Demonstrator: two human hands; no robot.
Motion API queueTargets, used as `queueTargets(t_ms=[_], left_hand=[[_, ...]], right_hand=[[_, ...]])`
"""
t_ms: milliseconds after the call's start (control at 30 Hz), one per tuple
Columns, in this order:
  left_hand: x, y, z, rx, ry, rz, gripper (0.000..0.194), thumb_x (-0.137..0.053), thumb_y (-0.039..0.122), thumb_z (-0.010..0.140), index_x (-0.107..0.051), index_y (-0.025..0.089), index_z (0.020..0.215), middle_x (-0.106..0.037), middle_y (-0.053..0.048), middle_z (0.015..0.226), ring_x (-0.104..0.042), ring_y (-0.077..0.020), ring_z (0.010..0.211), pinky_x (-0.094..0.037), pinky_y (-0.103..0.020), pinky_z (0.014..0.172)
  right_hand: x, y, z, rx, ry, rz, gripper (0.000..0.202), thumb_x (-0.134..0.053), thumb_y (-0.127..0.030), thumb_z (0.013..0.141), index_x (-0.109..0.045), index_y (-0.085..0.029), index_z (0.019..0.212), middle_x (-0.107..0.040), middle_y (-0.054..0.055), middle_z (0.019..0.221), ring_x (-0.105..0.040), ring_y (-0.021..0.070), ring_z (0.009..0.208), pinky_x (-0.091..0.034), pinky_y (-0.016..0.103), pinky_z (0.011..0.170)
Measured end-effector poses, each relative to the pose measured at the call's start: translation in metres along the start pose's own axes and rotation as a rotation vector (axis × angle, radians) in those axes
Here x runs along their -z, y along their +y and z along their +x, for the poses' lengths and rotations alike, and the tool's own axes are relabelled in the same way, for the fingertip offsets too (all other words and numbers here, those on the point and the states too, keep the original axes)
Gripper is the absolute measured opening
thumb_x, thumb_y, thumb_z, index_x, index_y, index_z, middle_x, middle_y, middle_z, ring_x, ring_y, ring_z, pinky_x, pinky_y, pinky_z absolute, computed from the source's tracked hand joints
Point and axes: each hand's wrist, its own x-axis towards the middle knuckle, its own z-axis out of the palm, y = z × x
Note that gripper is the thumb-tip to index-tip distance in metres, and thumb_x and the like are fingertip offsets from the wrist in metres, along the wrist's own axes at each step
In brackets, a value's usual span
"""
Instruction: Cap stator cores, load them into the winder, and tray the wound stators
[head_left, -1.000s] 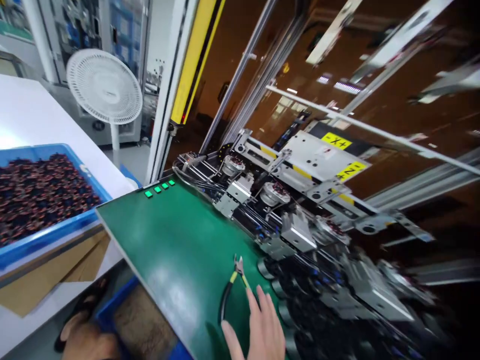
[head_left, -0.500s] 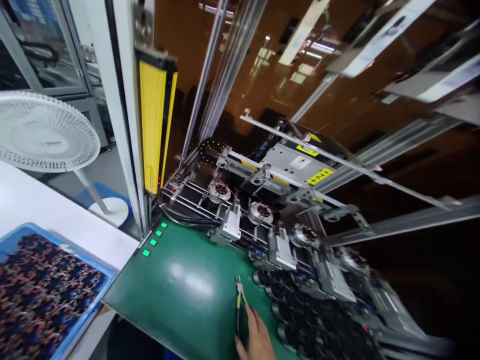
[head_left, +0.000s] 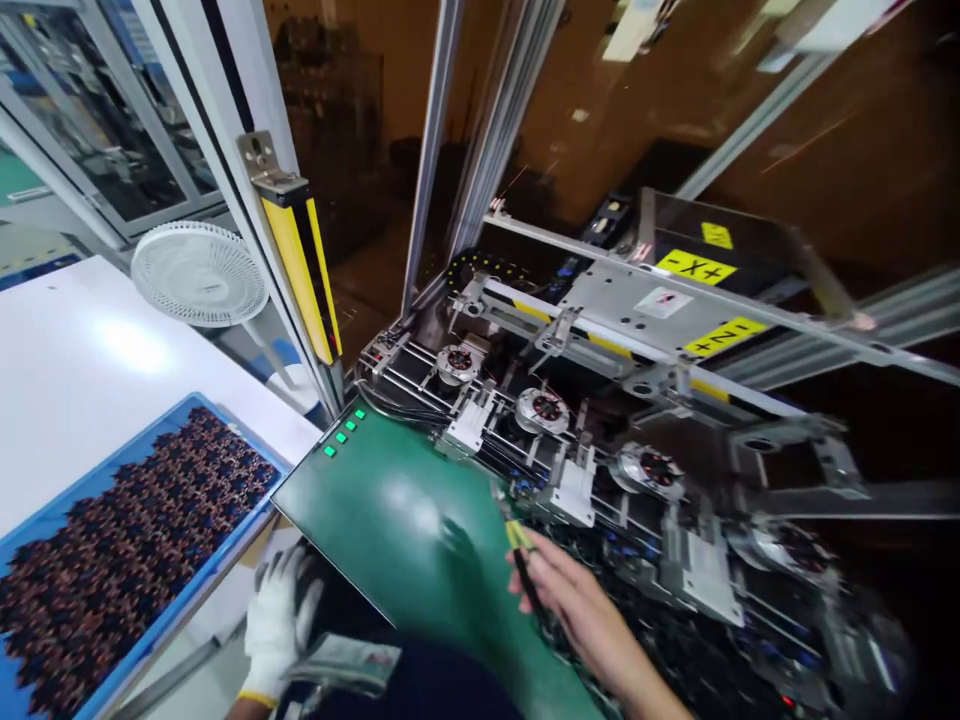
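My bare right hand (head_left: 566,590) grips a pair of pliers (head_left: 519,545) with yellow-and-black handles. Their jaws point away from me, over the right part of the green mat (head_left: 375,530), and look blurred. My left hand (head_left: 281,610) wears a white glove with a yellow cuff. Its fingers are spread and nothing shows in them; it hangs low beside the mat's near left edge, close to the blue tray (head_left: 196,402). Many dark parts with reddish copper-coloured windings fill that tray.
Behind the mat runs a machine with several round metal fixtures (head_left: 541,410) and grey blocks (head_left: 574,492). A yellow sensor bar (head_left: 300,275) stands on the frame at left. Dark round parts lie right of my right hand. A white fan (head_left: 201,272) stands beyond the white table (head_left: 97,330).
My view has shifted, bringing my gloved left hand and more of the tray into sight. My right hand has moved forward with the pliers, and its forearm now shows.
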Motion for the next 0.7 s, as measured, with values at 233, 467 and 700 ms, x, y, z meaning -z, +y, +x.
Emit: queueTargets(t_ms=[233, 467, 700], left_hand=[[-0.004, 0.088, 0.053, -0.205, 0.067, -0.029, 0.067, -0.063, 0.057, 0.081, -0.058, 0.025, 0.141, -0.053, -0.015, 0.151, -0.047, -0.0412, 0.139, -0.033, -0.061, 0.117], [-0.007, 0.105, 0.095, -0.214, 0.025, -0.013, 0.082, -0.069, 0.061, 0.076, -0.052, 0.025, 0.147, -0.046, -0.017, 0.156, -0.042, -0.0481, 0.141, -0.030, -0.066, 0.115], [-0.016, 0.106, 0.099, -0.260, 0.066, 0.007, 0.083, -0.068, 0.060, 0.077, -0.048, 0.025, 0.150, -0.045, -0.018, 0.156, -0.041, -0.0484, 0.139, -0.029, -0.065, 0.113]], right_hand=[[0.055, -0.184, 0.083, 0.035, -0.189, -0.079, 0.069, -0.079, -0.045, 0.078, -0.065, -0.007, 0.133, -0.073, 0.017, 0.101, -0.066, 0.0136, 0.066, -0.050, 0.025, 0.058], [0.018, -0.296, 0.197, -0.177, -0.152, -0.516, 0.065, -0.050, -0.026, 0.080, -0.046, 0.020, 0.126, -0.062, 0.035, 0.116, -0.067, 0.0001, 0.072, -0.033, 0.014, 0.059], [0.027, -0.304, 0.254, -0.385, -0.234, -0.666, 0.058, -0.033, -0.029, 0.094, -0.049, 0.024, 0.111, -0.065, 0.031, 0.110, -0.068, 0.0022, 0.072, -0.036, 0.015, 0.059]])
